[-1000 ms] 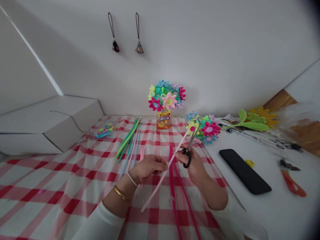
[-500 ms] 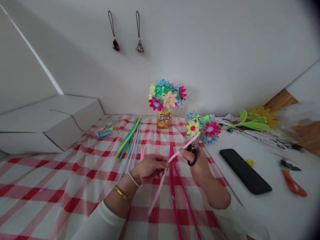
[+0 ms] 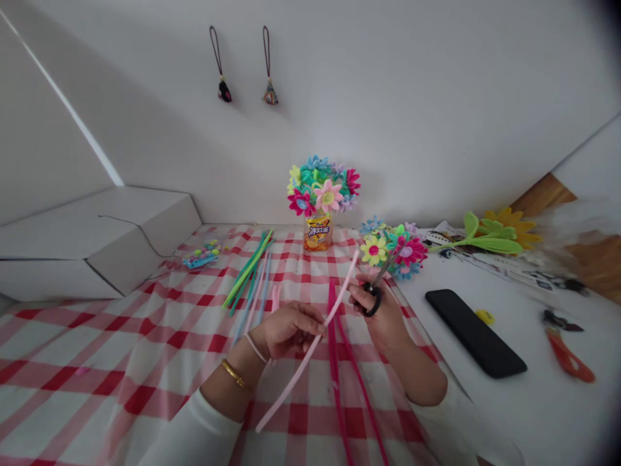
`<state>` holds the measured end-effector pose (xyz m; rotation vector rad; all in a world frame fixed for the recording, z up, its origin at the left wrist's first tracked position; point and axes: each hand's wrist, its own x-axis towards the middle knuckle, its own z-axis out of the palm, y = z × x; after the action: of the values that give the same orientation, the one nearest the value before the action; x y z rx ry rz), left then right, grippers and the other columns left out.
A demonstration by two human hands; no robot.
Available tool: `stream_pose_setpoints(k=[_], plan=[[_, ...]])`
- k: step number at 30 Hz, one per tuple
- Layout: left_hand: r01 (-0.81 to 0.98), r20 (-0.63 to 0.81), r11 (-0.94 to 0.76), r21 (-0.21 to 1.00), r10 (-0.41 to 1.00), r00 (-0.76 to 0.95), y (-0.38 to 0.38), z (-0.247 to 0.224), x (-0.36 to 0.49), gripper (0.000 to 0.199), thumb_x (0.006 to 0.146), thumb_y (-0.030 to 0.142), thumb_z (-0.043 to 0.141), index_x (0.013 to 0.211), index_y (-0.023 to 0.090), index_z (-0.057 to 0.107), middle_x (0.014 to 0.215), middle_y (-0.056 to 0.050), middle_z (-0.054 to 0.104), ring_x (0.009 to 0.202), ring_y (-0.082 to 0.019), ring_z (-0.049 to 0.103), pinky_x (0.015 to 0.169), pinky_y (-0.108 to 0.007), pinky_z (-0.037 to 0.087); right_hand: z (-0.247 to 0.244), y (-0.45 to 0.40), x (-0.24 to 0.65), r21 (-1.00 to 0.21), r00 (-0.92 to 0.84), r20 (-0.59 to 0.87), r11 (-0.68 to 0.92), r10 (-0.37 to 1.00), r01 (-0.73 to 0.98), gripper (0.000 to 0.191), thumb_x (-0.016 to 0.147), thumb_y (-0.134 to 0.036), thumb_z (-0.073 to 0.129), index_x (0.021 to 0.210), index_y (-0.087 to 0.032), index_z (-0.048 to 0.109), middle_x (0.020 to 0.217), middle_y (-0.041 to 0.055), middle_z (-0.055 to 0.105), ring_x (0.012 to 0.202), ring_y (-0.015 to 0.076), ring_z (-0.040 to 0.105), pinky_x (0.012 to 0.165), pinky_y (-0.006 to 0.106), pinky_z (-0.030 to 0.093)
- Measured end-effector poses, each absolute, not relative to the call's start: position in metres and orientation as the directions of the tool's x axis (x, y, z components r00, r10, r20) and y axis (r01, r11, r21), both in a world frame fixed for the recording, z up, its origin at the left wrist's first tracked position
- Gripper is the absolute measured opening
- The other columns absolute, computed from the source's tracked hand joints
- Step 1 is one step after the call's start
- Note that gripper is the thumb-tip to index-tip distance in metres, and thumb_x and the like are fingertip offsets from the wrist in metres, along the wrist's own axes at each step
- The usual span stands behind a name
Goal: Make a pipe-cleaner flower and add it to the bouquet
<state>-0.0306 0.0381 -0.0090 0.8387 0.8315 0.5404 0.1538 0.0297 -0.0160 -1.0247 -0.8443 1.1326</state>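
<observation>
My left hand [image 3: 294, 328] pinches a long pale pink pipe cleaner [image 3: 297, 375], which runs from the lower left up toward the flowers at the right. In my right hand [image 3: 381, 314] is a pair of scissors [image 3: 372, 301] with black handles, blades pointing up and away. The pipe cleaner's upper end stands apart from the blades. Deep pink pipe cleaners [image 3: 334, 375] lie on the cloth between my hands. Short pale pink pieces [image 3: 275, 298] rest just beyond my left hand.
Green, blue and pink pipe cleaners [image 3: 248, 268] lie left of centre on the checked tablecloth [image 3: 160, 362]. Behind stands a bottle [image 3: 318, 234] holding fuzzy flowers [image 3: 328, 194]; more flowers [image 3: 400, 249] lie right. A black phone [image 3: 475, 333], orange-handled tool [image 3: 570, 356] and white box [image 3: 92, 239] flank the cloth.
The pale pink pipe cleaner has come away from my right hand and the scissor blades. It has slid down and left through my left hand and now stands straighter.
</observation>
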Motion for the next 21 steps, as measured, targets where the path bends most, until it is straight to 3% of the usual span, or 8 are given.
stream_pose_setpoints(k=[4, 7, 10, 14, 21], plan=[[-0.103, -0.403, 0.559, 0.823, 0.7, 0.589, 0.038, -0.01, -0.029, 0.013, 0.055, 0.015, 0.072, 0.061, 0.01, 0.062, 0.043, 0.002, 0.053, 0.032, -0.007, 0.046, 0.032, -0.017, 0.025, -0.01, 0.027, 0.153, -0.909, 0.242, 0.027, 0.125, 0.97, -0.398, 0.037, 0.061, -0.023, 0.076, 0.093, -0.023, 0.057, 0.071, -0.0046, 0.06, 0.061, 0.0096, 0.053, 0.056, 0.023, 0.04], [-0.226, -0.368, 0.545, 0.807, 0.764, 0.53, 0.043, -0.009, -0.03, 0.013, 0.06, 0.016, 0.071, 0.062, 0.009, 0.061, 0.045, 0.002, 0.052, 0.034, -0.004, 0.044, 0.032, -0.015, 0.025, -0.007, 0.027, 0.154, -0.897, 0.286, 0.076, 0.19, 0.955, -0.399, 0.037, 0.062, -0.02, 0.074, 0.094, -0.023, 0.055, 0.071, -0.0058, 0.059, 0.061, 0.0095, 0.053, 0.06, 0.024, 0.043], [-0.382, -0.335, 0.513, 0.769, 0.832, 0.443, 0.047, -0.008, -0.031, 0.01, 0.065, 0.013, 0.068, 0.062, 0.008, 0.06, 0.05, 0.0, 0.055, 0.04, -0.005, 0.048, 0.036, -0.014, 0.032, -0.01, 0.027, 0.153, -0.911, 0.279, 0.115, 0.214, 0.953, -0.353, 0.037, 0.062, -0.02, 0.073, 0.093, -0.022, 0.054, 0.071, -0.0041, 0.06, 0.062, 0.0116, 0.054, 0.06, 0.026, 0.043], [-0.561, -0.262, 0.395, 0.727, 0.916, 0.305, 0.05, -0.007, -0.032, 0.004, 0.071, 0.013, 0.061, 0.071, 0.009, 0.063, 0.059, -0.001, 0.06, 0.045, -0.004, 0.05, 0.045, -0.014, 0.04, -0.016, 0.024, 0.146, -0.935, 0.151, 0.144, 0.184, 0.978, -0.304, 0.035, 0.064, -0.021, 0.073, 0.093, -0.022, 0.055, 0.071, -0.003, 0.062, 0.062, 0.0125, 0.054, 0.06, 0.026, 0.041], [-0.713, -0.149, 0.215, 0.667, 0.977, 0.155, 0.058, -0.007, -0.042, 0.004, 0.068, 0.014, 0.06, 0.065, 0.012, 0.058, 0.048, 0.006, 0.046, 0.038, -0.001, 0.031, 0.036, -0.015, 0.025, -0.013, 0.009, 0.14, -0.945, -0.116, 0.139, 0.096, 0.983, -0.313, 0.031, 0.064, -0.027, 0.073, 0.09, -0.025, 0.057, 0.067, -0.0032, 0.06, 0.058, 0.0132, 0.051, 0.055, 0.027, 0.038]])
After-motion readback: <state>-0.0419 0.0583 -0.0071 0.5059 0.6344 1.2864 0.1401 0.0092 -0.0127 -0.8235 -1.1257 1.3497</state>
